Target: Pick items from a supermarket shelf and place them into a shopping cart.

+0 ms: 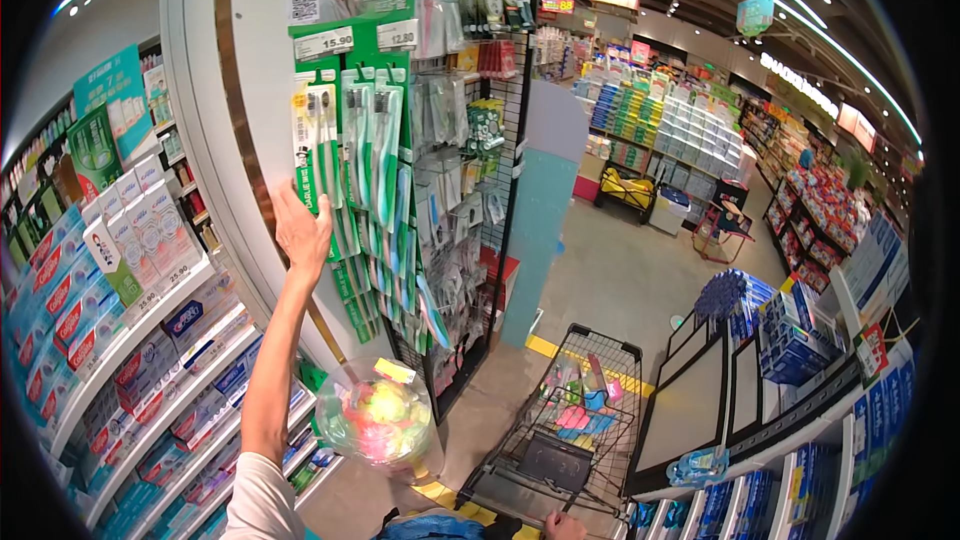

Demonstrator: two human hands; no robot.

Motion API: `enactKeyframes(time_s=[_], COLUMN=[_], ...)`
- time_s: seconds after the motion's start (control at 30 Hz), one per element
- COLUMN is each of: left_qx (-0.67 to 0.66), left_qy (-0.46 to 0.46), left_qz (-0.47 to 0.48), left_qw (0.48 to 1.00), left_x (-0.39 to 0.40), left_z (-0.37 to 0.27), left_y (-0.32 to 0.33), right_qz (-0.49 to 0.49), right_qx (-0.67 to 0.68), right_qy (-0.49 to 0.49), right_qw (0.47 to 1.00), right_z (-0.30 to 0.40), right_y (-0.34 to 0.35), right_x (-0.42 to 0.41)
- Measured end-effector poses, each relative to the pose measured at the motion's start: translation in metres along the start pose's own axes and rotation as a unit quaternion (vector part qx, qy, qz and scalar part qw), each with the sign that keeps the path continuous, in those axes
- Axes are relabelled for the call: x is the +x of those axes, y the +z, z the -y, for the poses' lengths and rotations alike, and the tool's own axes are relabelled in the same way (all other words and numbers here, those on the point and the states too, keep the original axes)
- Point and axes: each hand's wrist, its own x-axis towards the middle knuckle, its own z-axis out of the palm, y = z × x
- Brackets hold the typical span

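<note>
My left hand (302, 229) reaches up to a green and white display rack and holds the lower part of a packaged toothbrush (322, 127). That pack still hangs from its hook, its bottom end hidden by my hand. More carded toothbrushes (386, 150) hang in rows just to its right. At the bottom edge, my right hand (564, 526) is partly cut off; it is closed on the handle of a black wire shopping cart (555, 457). Several small packaged goods (581, 409) lie in the cart.
A clear round bin (375, 420) of colourful items stands below my left arm. Toothpaste shelves (142, 315) curve along the left. Blue boxed goods (799, 337) and shelving rise on the right. Beyond the cart, grey floor (607, 262) leads to stacked cartons (697, 127).
</note>
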Motion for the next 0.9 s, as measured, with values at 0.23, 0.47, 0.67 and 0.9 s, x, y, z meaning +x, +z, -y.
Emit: enactKeyframes(time_s=[0.23,0.47,0.67,0.9], left_qx=[-0.040,-0.090,-0.149,-0.038], left_qy=[-0.042,-0.136,-0.114,-0.019], left_qz=[0.065,0.149,0.168,0.028], left_qw=[0.996,0.975,0.968,0.999], left_x=[0.008,0.020,0.024,0.007], left_z=[0.007,0.006,0.016,0.002], left_y=[-0.003,-0.004,-0.004,-0.015], right_qz=[0.018,-0.008,-0.015,-0.015], right_qx=[0.014,-0.011,-0.007,0.014], right_qy=[0.004,-0.006,-0.007,0.005], right_qw=[1.000,1.000,1.000,1.000], right_z=[-0.006,-0.017,-0.005,0.007], right_y=[0.008,0.016,0.005,-0.012], right_x=[0.009,0.021,0.018,0.007])
